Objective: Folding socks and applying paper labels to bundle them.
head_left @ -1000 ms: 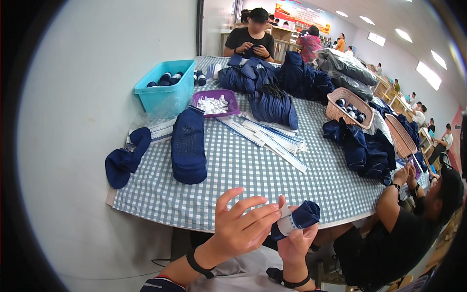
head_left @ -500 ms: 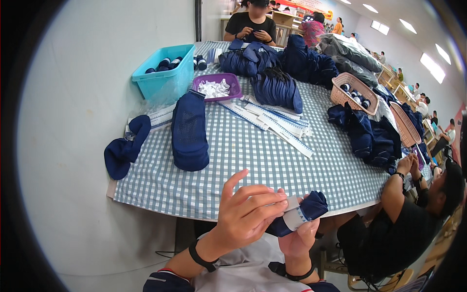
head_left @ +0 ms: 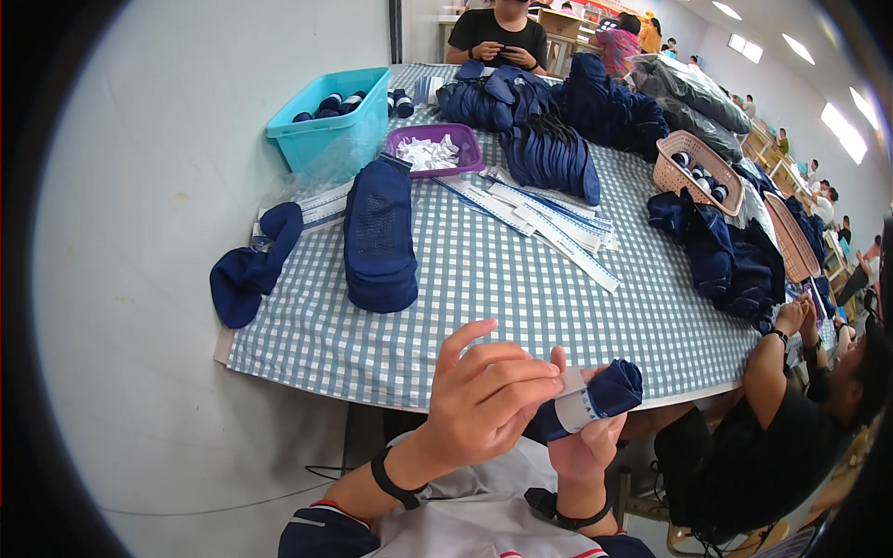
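In front of me, just off the table's near edge, my right hand [head_left: 586, 454] holds a rolled navy sock [head_left: 618, 387] from below. A white paper band [head_left: 575, 410] with small blue marks is wrapped around the roll. With its fingertips my left hand [head_left: 491, 400] pinches the loose end of this band, its index finger raised. The left thumb is mostly hidden behind the fingers. On the table beyond lie a long stack of navy socks [head_left: 379, 237] and a bent navy sock [head_left: 258, 265] at the left.
Loose paper bands [head_left: 549, 223] lie mid-table behind a purple tray [head_left: 481, 153] of white slips. A turquoise bin [head_left: 326, 139] and pink basket [head_left: 693, 191] hold banded rolls. Navy piles [head_left: 549, 158] stand farther back. Co-workers [head_left: 763, 446] sit at the right and far side.
Both hands and the rolled sock sit slightly farther right in view, and the whole scene has shifted a little right and up. The left fingers remain at the band's end.
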Demonstrator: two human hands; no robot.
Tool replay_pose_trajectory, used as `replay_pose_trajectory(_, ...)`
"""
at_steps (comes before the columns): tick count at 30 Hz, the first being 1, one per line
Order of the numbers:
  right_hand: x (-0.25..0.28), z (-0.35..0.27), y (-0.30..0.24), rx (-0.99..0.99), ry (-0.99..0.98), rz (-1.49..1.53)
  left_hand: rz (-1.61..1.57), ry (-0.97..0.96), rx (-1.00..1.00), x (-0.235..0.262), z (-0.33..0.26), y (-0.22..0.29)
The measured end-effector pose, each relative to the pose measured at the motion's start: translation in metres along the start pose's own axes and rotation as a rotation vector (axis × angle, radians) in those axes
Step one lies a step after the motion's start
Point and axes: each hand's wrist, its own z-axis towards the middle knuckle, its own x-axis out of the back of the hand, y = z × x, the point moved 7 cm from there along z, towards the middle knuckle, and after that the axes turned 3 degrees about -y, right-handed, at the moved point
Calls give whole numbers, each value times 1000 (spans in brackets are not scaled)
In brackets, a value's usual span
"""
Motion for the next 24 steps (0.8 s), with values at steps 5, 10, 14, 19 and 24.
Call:
replay_pose_trajectory(5, -5, -6, 6, -29, 103, 166, 33, 18, -13, -3, -1, 4)
replay_pose_trajectory(10, 2, -19, 16, -68, 79, 274, -82, 31, -3, -4, -6, -2)
replay_pose_trajectory(14, 3, -12, 10, -10, 61, 139, -16, 26, -26, -4, -6, 0)
replay_pose_trajectory(19, 10, -4, 0, 86, 102, 1, 84, -25, -17, 0, 1, 8)
replay_pose_trajectory(24, 7, 11, -18, 187, -125, -233, 44, -250, 41, 2, 12, -5)
